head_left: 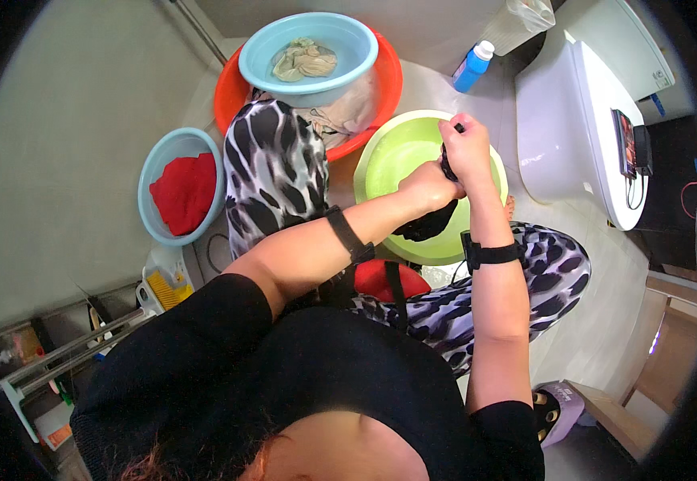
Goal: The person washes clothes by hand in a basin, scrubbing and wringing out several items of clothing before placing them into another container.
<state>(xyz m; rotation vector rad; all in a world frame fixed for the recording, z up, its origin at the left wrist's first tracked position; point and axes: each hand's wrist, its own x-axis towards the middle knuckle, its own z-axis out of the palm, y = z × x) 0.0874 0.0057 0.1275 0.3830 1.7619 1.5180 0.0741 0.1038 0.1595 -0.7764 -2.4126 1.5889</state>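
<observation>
A wet-looking black cloth [425, 225] is gripped by both hands over a light green plastic basin [378, 171]. My left hand [431, 185] is closed around its middle, near the basin's centre. Just above and to the right, my right hand [467, 144] clenches the upper part, with a dark bit of fabric showing past the thumb. The lower end of the cloth hangs in a bunch below the left hand, inside the basin. Liquid seems to lie in the basin, but its depth cannot be told.
A light blue basin [252, 60] with pale cloth rests on a red basin [391, 90] of laundry. Another blue basin [147, 198] at left holds red cloth [186, 192]. A blue bottle [472, 69] stands near the white toilet [556, 126], where a phone [626, 143] lies on the lid.
</observation>
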